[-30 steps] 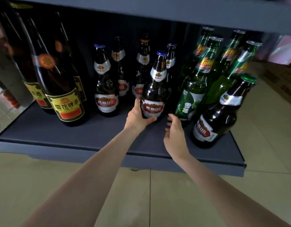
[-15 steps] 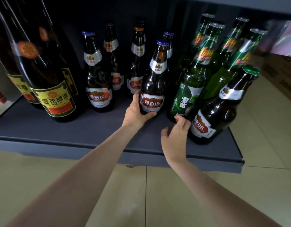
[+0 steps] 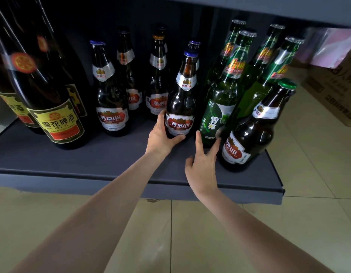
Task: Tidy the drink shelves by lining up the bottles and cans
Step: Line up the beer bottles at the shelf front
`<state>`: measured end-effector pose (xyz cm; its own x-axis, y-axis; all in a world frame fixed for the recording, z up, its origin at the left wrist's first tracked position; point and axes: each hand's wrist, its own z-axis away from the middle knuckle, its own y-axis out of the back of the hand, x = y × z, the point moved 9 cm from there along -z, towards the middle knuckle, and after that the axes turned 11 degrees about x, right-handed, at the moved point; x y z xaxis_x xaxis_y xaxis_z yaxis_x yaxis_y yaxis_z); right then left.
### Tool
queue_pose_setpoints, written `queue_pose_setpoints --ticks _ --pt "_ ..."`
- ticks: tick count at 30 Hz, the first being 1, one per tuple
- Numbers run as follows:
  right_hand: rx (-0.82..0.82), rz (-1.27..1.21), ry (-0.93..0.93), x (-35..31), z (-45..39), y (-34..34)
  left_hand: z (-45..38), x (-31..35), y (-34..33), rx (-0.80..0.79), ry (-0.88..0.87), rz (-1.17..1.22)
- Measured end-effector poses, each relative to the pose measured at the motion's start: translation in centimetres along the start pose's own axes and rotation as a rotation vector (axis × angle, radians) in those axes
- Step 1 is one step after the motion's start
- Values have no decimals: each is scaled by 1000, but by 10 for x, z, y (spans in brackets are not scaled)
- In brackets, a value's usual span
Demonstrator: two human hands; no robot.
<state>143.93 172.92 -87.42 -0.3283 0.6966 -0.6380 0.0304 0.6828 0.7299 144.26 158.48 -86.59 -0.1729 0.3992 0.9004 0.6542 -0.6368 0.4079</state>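
Brown glass is standing upright in the left hand, which is gripping the U8 bottle; the right hand, fingers spread and empty, is reaching toward the nearer green bottle.

Brown blue-capped U8 bottle stands upright on dark shelf, beside green bottles

A shop is indicated: beer bottles are stocked in rows by brand on a low grey display shelf, with cardboard cartons stacked on the tiled floor beside it.
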Motion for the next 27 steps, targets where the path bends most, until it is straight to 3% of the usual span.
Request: queue_pose_setpoints --ticks 22,27 --pt "21 -29 -24 3 -11 1 5 2 -8 17 16 9" --pt "10 -18 5 10 -1 10 19 3 -5 139 -3 -38"
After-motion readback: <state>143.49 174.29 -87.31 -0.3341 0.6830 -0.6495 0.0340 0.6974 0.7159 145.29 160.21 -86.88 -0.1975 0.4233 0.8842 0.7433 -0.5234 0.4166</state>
